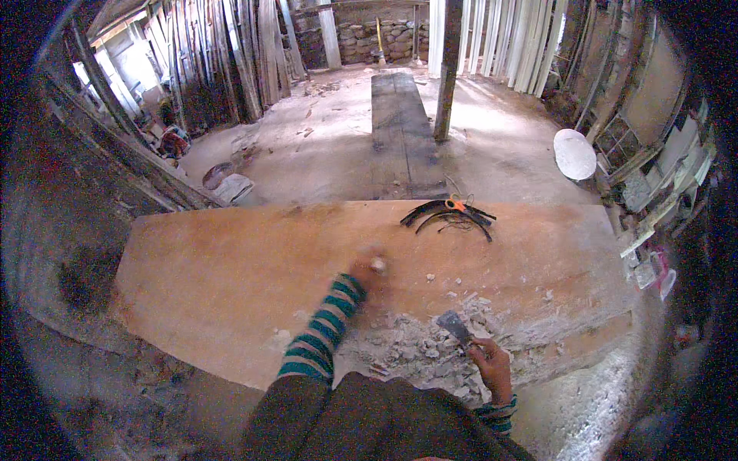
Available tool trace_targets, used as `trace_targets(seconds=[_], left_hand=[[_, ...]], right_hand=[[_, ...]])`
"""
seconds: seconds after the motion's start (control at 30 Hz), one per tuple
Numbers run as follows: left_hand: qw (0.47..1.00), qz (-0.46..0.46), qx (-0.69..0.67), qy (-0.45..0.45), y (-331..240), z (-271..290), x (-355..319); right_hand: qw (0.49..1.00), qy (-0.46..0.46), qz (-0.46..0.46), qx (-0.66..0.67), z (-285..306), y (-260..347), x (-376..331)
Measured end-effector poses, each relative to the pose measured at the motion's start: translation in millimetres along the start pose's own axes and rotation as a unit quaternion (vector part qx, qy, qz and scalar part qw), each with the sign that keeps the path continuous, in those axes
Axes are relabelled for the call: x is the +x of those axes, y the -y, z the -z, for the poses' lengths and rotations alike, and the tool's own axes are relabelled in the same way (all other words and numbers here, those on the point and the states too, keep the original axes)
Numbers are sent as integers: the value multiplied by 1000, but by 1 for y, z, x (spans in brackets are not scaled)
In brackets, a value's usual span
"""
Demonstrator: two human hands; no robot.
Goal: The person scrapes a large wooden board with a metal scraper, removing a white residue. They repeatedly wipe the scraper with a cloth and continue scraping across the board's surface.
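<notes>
My right hand (pixel 492 367) grips a putty knife (pixel 455 326) by its handle. Its flat grey blade points up and left over a heap of broken white flakes and crumbs (pixel 419 349) on the near side of a wooden board (pixel 231 253). Farther left, my left hand (pixel 367 275) is over the middle of the board and smeared by motion. A small white lump (pixel 377 263) shows at its fingers, which look closed around it; what the lump is made of I cannot make out.
On the board's far edge lies a bundle of black strips (pixel 446 215) with an orange piece. Beyond stand a wooden post (pixel 447 77) and a dark plank (pixel 400 115) on the dusty floor. A white round thing (pixel 575 154) is at right; long boards (pixel 207 61) lean at left.
</notes>
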State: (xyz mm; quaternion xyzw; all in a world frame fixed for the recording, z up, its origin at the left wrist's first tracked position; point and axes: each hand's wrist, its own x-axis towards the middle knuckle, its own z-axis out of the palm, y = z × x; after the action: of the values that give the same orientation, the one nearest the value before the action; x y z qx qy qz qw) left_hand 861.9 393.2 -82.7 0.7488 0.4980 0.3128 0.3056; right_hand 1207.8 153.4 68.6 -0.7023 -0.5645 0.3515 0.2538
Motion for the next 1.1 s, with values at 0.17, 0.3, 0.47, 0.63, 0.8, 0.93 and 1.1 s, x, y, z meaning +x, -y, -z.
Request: trace_targets(seconds=[0.17, 0.3, 0.47, 0.63, 0.8, 0.93, 1.1], left_hand=[[993, -21, -116, -26, -123, -33, -50], [977, 79, -155, -123, -82, 40, -69], [952, 193, 34, -236, 23, 136, -93], [955, 75, 277, -72, 81, 85, -112], [994, -80, -56, -48, -73, -47, -95], [961, -22, -271, -58, -14, -38, -80], [972, 115, 4, -206, 132, 145, -105]], right_hand=[[997, 1, 28, 71, 2, 25, -4], [992, -10, 43, 116, -6, 16, -6], [997, -13, 42, 63, -15, 15, -23], [997, -11, 59, 46, -22, 19, -39], [990, -54, 115, 55, -24, 39, -55], [988, -44, 133, 65, -45, 42, -49], [992, -39, 106, 50, -67, 71, -58]])
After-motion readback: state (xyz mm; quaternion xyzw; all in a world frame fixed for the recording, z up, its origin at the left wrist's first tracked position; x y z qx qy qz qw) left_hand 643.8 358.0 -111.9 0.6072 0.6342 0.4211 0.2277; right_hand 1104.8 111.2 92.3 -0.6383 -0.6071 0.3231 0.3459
